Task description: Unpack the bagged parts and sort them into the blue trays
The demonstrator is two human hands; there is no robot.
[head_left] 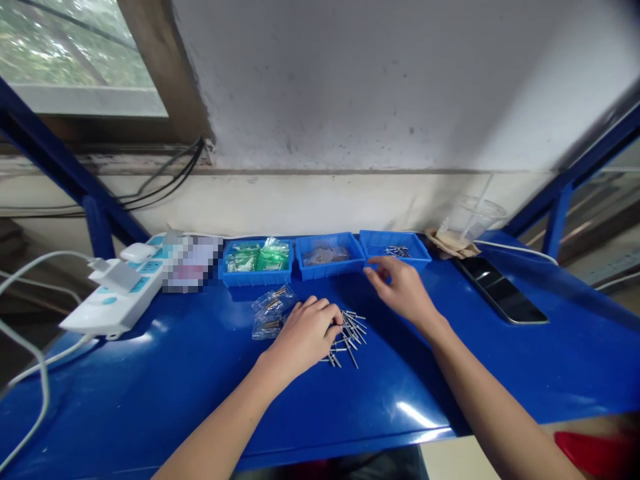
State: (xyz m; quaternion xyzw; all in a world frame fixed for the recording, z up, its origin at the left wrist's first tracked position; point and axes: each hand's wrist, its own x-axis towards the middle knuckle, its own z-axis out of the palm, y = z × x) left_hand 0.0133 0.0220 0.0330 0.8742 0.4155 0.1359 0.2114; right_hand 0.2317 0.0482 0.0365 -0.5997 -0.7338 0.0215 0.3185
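Observation:
My left hand (311, 331) rests low over a loose pile of thin metal blind rivets (353, 328), its fingers curled in. Its fingertips are partly hidden, so whatever they hold does not show. Just left of that hand lie clear plastic bags (271, 308) with brass-coloured pieces inside. My right hand (399, 287) hovers beyond the pile, in front of the right blue bin (423, 250). Thumb and forefinger are bent with a gap between them, and nothing shows in them. A few small metal rivets (397, 251) lie inside that bin.
A middle blue bin (330, 270) holds clear bags; the left blue bin (257, 277) holds green and clear packets. A power strip (117, 300) with white cables stands left. At right are a black phone (503, 291) and a plastic cup (470, 220). The wall closes off the back.

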